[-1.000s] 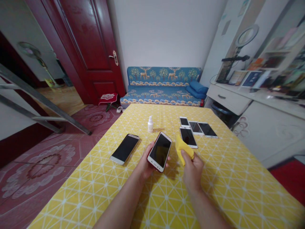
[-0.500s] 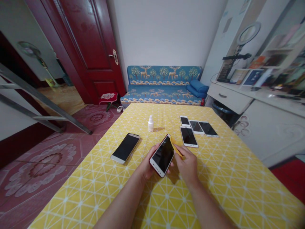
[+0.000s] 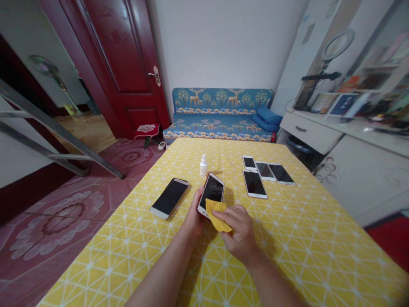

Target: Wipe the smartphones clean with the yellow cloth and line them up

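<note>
My left hand [image 3: 194,215] grips a white-framed smartphone [image 3: 212,188] by its left side, screen facing up and tilted toward me. A yellow cloth [image 3: 218,213] is pinched in my right hand [image 3: 240,232] and lies against the phone's lower right end, covering that corner. Just beyond the phone stands a small white spray bottle [image 3: 203,166]. To the left, another smartphone [image 3: 170,198] with a dark screen rests on the table. The fingers of my left hand behind the phone are hidden.
The table wears a yellow patterned cloth [image 3: 128,264]. Several more phones lie at its right, the nearest phone [image 3: 254,183] beside a small phone [image 3: 249,162]. A blue sofa [image 3: 217,123] stands past the far edge, with a white cabinet [image 3: 361,170] at right and a metal ladder [image 3: 76,147] at left.
My right hand has brought the yellow cloth from the phone's upper right edge down to its lower end. My left hand has turned the phone more upright and shifted it slightly left.
</note>
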Motion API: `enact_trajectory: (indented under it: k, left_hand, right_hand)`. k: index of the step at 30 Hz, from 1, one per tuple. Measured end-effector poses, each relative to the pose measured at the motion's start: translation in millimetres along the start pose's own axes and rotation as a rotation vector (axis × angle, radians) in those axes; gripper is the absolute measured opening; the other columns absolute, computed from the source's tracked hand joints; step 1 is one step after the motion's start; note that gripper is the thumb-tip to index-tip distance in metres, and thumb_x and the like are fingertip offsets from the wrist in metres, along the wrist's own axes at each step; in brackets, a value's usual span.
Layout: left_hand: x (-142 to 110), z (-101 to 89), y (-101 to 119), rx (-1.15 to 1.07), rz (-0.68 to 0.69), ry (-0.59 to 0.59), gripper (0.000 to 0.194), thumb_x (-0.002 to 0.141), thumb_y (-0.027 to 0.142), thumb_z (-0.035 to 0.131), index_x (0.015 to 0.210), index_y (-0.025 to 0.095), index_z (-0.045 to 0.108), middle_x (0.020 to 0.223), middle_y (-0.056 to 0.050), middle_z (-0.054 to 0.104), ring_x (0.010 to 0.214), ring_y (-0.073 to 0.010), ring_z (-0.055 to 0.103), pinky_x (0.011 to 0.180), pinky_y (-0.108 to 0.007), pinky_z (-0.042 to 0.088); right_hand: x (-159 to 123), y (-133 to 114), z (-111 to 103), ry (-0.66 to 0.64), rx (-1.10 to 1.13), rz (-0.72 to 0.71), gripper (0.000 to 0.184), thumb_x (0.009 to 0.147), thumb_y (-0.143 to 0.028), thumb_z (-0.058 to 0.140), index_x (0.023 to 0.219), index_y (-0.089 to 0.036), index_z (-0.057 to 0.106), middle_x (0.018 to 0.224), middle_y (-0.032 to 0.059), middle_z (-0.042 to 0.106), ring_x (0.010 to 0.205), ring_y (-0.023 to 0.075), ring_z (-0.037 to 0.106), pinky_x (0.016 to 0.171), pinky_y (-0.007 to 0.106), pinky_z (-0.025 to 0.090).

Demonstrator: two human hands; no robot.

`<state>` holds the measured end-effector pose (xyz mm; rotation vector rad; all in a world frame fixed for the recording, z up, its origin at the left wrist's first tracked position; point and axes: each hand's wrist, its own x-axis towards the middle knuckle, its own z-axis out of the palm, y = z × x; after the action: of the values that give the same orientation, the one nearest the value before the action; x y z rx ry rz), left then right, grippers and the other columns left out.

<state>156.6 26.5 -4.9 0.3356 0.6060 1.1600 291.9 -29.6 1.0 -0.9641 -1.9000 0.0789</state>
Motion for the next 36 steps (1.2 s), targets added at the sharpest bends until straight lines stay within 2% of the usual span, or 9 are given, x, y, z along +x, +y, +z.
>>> enact_trajectory:
  k: [4, 7, 9, 13, 16, 21, 27, 30, 36]
  left_hand:
    - [-3, 1.6, 6, 0.012, -0.105, -0.094, 0.049, 0.084, 0.055, 0.051, 0.098, 0.011, 0.067, 0.079, -0.010, 0.072, 0.068, -0.0212, 0.068, 0.068, -0.031, 0.051]
    - [-3, 1.9, 10, 0.004, -0.105, -0.114, 0.051, 0.086, 0.054, 0.048, 0.101, 0.010, 0.067, 0.077, -0.011, 0.072, 0.069, -0.0234, 0.069, 0.066, -0.033, 0.053]
    - [-3, 2.1, 12, -0.040, -0.121, -0.124, 0.046, 0.088, 0.049, 0.047, 0.102, 0.010, 0.067, 0.078, -0.011, 0.073, 0.069, -0.0226, 0.069, 0.064, -0.032, 0.054]
    - [-7, 4.0, 17, -0.148, -0.225, -0.249, 0.046, 0.091, 0.045, 0.042, 0.113, 0.011, 0.062, 0.086, -0.013, 0.073, 0.069, -0.0222, 0.070, 0.058, -0.030, 0.055]
    - [-9, 3.9, 18, -0.142, -0.356, -0.395, 0.057, 0.092, 0.050, 0.038, 0.129, 0.010, 0.053, 0.094, -0.019, 0.071, 0.070, -0.0231, 0.071, 0.054, -0.026, 0.053]
    - [-7, -3.6, 15, -0.127, -0.498, -0.539, 0.068, 0.092, 0.055, 0.036, 0.139, 0.008, 0.042, 0.096, -0.024, 0.070, 0.068, -0.0234, 0.071, 0.047, -0.022, 0.050]
    - [-6, -4.7, 12, -0.164, -0.541, -0.557, 0.068, 0.091, 0.057, 0.038, 0.135, 0.005, 0.047, 0.098, -0.023, 0.069, 0.073, -0.0241, 0.072, 0.050, -0.022, 0.052]
    - [-8, 2.1, 11, -0.189, -0.463, -0.510, 0.064, 0.092, 0.053, 0.042, 0.131, 0.004, 0.050, 0.095, -0.022, 0.071, 0.077, -0.0254, 0.072, 0.060, -0.026, 0.055]
    - [-9, 7.4, 7, -0.210, -0.346, -0.351, 0.054, 0.094, 0.047, 0.042, 0.125, 0.005, 0.055, 0.096, -0.015, 0.073, 0.084, -0.0253, 0.071, 0.080, -0.038, 0.056]
  right_hand:
    - [1, -8, -1, -0.005, 0.132, -0.072, 0.035, 0.073, -0.015, 0.052, 0.102, -0.024, 0.069, 0.070, 0.0017, 0.064, 0.067, 0.0187, 0.058, 0.069, 0.037, 0.044]
    - [0, -12, -3, 0.053, 0.271, -0.002, 0.028, 0.077, -0.016, 0.054, 0.097, -0.024, 0.072, 0.069, 0.0014, 0.063, 0.065, 0.0179, 0.057, 0.067, 0.035, 0.045]
    - [-2, -11, -3, 0.148, 0.343, 0.155, 0.021, 0.080, -0.018, 0.056, 0.093, -0.022, 0.073, 0.072, 0.0021, 0.064, 0.068, 0.0180, 0.059, 0.066, 0.033, 0.046]
    - [-5, 3, -1, 0.504, 0.335, 0.592, 0.019, 0.084, -0.030, 0.059, 0.092, -0.019, 0.072, 0.081, 0.0034, 0.069, 0.072, 0.0192, 0.062, 0.065, 0.029, 0.047]
    - [-3, 18, -1, 0.617, 0.246, 0.733, 0.026, 0.083, -0.037, 0.060, 0.094, -0.016, 0.071, 0.086, 0.0053, 0.071, 0.077, 0.0208, 0.062, 0.069, 0.031, 0.047]
    - [1, 27, -3, 0.574, 0.130, 0.694, 0.028, 0.085, -0.038, 0.058, 0.094, -0.015, 0.071, 0.089, 0.0074, 0.071, 0.080, 0.0218, 0.063, 0.072, 0.031, 0.048]
    - [-1, 24, 0, 0.485, 0.164, 0.550, 0.022, 0.087, -0.031, 0.058, 0.100, -0.019, 0.071, 0.095, 0.0062, 0.071, 0.086, 0.0209, 0.064, 0.078, 0.033, 0.049]
    - [-4, 24, 1, 0.434, 0.228, 0.488, 0.017, 0.086, -0.026, 0.060, 0.097, -0.020, 0.072, 0.095, 0.0051, 0.071, 0.088, 0.0203, 0.064, 0.079, 0.032, 0.049]
    - [-6, 19, -3, 0.343, 0.269, 0.395, 0.013, 0.084, -0.021, 0.060, 0.089, -0.020, 0.072, 0.080, 0.0023, 0.067, 0.074, 0.0177, 0.062, 0.068, 0.030, 0.048]
